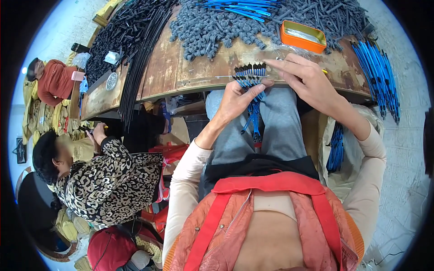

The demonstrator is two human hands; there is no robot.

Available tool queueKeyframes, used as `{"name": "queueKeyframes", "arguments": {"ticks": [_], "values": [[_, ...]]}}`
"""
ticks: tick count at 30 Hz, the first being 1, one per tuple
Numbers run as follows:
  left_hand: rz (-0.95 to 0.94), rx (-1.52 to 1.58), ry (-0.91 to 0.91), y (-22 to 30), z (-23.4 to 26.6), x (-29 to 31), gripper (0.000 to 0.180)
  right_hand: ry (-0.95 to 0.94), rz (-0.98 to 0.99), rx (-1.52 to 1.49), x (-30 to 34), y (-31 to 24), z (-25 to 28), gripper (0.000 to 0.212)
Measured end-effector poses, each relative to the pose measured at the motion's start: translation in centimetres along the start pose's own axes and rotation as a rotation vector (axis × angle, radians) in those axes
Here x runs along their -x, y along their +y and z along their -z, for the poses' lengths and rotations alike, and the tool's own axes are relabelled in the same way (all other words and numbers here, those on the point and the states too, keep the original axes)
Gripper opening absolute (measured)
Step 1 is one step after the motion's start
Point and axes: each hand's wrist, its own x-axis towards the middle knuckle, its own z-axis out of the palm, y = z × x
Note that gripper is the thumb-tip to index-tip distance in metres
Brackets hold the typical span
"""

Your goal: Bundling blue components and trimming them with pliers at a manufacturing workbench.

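Observation:
My left hand is closed around a bundle of thin blue rods with black tips. The tips stand in a row above my fingers, and the lower ends hang over my lap. My right hand is just right of the tips, its fingers stretched toward them and its thumb apart; I see nothing held in it. A small yellow end of some object shows beside that hand, the rest hidden. Beyond it, an open orange tin contains thin silvery pieces.
Grey plastic fittings are heaped along the worktable; black parts and long black rods lie left. Blue rods overhang the right edge; more fill a sack. A co-worker sits left, another person farther off.

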Motion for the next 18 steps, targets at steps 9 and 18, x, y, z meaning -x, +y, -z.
{"name": "queueKeyframes", "arguments": {"ticks": [9, 18], "values": [[-0.001, 0.031, 0.030, 0.1, -0.5, 0.2, 0.021, 0.022, 0.067, 0.164, 0.2, -0.4, -0.1, 0.034], [-0.006, 0.065, 0.015, 0.3, -0.4, 0.2, 0.021, 0.115, 0.141, 0.126, -0.7, 0.0, -0.2, 0.026]]}}
